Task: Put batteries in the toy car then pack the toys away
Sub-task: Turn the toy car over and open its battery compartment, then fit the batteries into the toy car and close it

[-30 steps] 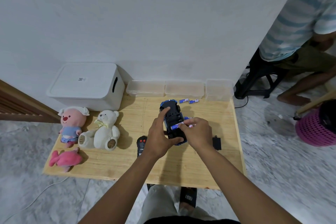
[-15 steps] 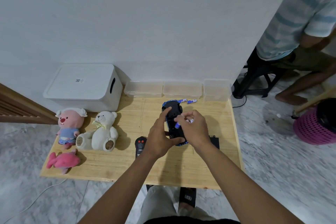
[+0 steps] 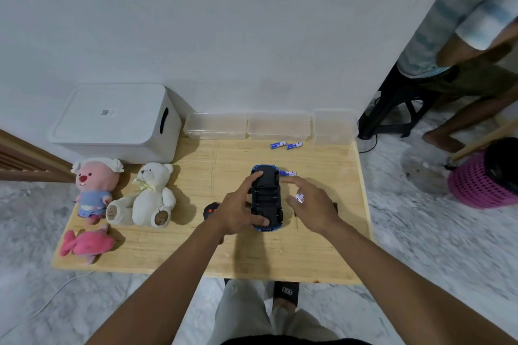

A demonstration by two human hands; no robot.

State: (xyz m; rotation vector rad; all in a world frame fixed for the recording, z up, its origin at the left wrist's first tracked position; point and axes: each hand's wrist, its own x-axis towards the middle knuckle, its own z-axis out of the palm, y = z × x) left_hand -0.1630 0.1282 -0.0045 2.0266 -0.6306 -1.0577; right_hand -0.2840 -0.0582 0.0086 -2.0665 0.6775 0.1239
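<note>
Left hand (image 3: 238,211): gripped the upturned car (image 3: 265,196) mid-table (image 3: 196,255).
Right hand (image 3: 311,204): just right of the car, fingers loosely curled around a battery (image 3: 300,197).
Spare batteries (image 3: 286,145): near the clear boxes (image 3: 277,124).
Plush toys (image 3: 151,196): table's left side.

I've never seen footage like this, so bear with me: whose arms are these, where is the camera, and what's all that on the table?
No machine here: a person wears a camera on the head, looking down at their own arms. The left hand steadies an upturned blue toy car on the wooden table. The right hand holds a small battery. Three more batteries lie loose behind the car. Left sit a pink plush, a white teddy bear and a pink fish toy, near a white box.
</note>
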